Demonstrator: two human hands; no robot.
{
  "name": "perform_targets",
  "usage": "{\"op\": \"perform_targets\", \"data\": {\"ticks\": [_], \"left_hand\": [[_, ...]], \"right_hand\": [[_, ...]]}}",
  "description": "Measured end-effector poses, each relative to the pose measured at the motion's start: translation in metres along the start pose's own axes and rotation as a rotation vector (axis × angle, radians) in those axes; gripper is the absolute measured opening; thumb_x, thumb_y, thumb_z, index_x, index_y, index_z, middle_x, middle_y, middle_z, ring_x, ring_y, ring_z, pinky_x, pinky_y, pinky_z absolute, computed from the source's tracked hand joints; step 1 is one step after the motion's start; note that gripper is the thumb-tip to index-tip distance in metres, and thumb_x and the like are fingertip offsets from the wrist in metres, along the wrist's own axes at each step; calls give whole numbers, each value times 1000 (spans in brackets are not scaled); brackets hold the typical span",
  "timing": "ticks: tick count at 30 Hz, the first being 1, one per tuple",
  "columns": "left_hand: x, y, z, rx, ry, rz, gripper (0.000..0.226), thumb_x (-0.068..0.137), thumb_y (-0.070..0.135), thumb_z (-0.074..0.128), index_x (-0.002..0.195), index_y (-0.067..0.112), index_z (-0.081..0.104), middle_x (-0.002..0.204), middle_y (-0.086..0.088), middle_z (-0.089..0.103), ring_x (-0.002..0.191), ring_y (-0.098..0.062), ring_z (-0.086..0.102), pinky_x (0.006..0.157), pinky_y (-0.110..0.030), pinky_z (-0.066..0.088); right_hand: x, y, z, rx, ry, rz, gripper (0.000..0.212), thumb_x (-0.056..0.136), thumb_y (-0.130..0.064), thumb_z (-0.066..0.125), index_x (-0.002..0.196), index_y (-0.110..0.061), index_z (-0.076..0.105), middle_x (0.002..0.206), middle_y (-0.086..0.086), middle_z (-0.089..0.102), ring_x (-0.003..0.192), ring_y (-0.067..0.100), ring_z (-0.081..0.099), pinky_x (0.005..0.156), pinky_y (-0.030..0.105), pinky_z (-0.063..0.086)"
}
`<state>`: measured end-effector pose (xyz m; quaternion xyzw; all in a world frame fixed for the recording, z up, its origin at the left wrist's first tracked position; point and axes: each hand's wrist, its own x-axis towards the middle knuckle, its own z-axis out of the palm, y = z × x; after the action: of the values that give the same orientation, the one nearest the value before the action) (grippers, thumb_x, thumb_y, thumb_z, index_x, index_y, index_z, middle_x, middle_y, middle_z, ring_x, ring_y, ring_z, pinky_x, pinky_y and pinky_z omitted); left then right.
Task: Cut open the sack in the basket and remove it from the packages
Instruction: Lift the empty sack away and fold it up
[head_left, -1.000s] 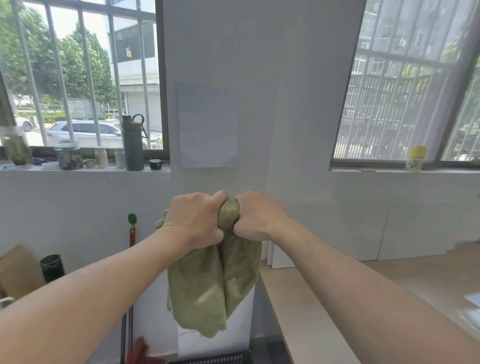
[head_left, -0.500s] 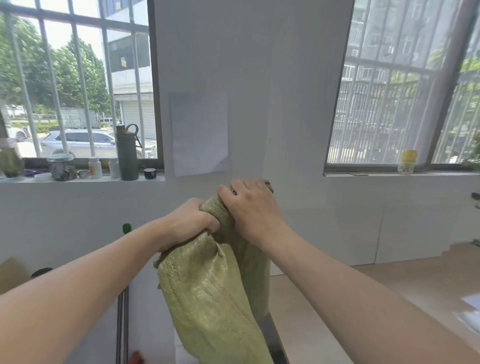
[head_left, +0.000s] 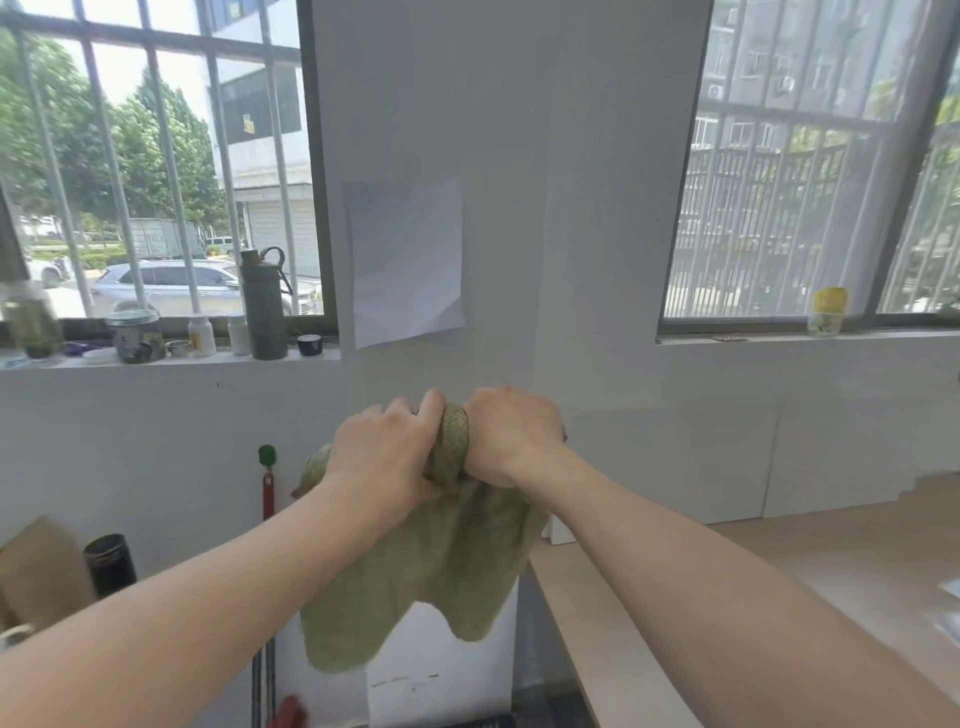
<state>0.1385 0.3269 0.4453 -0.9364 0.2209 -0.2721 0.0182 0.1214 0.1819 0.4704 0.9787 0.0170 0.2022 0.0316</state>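
Sack (head_left: 415, 582) (green, woven and limp) hangs in the air in front of us, its top bunched into a thick twist that we hold up before the white wall (head_left: 597, 260). Our left hand (head_left: 387, 457) grips the gathered cloth from the left, fingers curled round it; our right hand (head_left: 511, 436) clamps the same twist from the right, so only a short band of fabric shows between the two fists. Below them the sack falls loose in two uneven lobes. Its right edge is near the corner of the wooden table (head_left: 779, 561), and we cannot tell whether they touch. A sheet of paper (head_left: 408, 260) is stuck on the wall above our hands. On the left windowsill (head_left: 171, 361) stand a tall dark green bottle (head_left: 265, 306), two small white bottles (head_left: 201, 335) and a lidded jar (head_left: 136, 335). On the right sill sits a yellow-capped jar (head_left: 828, 312). Down at the left, a red handle with a green tip (head_left: 267, 483) leans against the wall beside a black cylinder (head_left: 110, 564).
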Motion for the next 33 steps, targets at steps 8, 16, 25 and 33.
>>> {"op": "perform_targets", "data": {"ticks": [8,16,25,33], "left_hand": [[-2,-11,3,-42,-32,9,38,73,31,63,107,28,45,83,3,61,75,-28,61,62,-33,45],[13,-23,3,-400,-155,-221,18,63,34,63,81,27,64,73,4,68,67,-20,65,61,-31,54],[22,-18,-24,-949,-408,-349,18,56,20,72,69,10,65,59,-5,60,58,-25,56,58,-33,45],[18,-14,-27,-735,-533,-155,42,60,38,86,96,21,72,91,-3,78,83,-21,75,80,-40,64]], "right_hand": [[-4,-2,3,81,-173,-33,16,75,-19,64,90,-23,58,80,-3,63,71,24,62,60,31,45],[-6,3,18,-106,147,-231,82,65,-53,80,134,-21,48,124,8,55,116,32,54,103,45,35],[5,-1,23,-169,515,-209,52,53,-16,88,99,-13,64,88,7,62,79,33,59,75,41,43],[1,3,19,-138,431,-247,31,57,-2,75,67,-20,52,64,1,61,61,28,57,63,35,34]]}}
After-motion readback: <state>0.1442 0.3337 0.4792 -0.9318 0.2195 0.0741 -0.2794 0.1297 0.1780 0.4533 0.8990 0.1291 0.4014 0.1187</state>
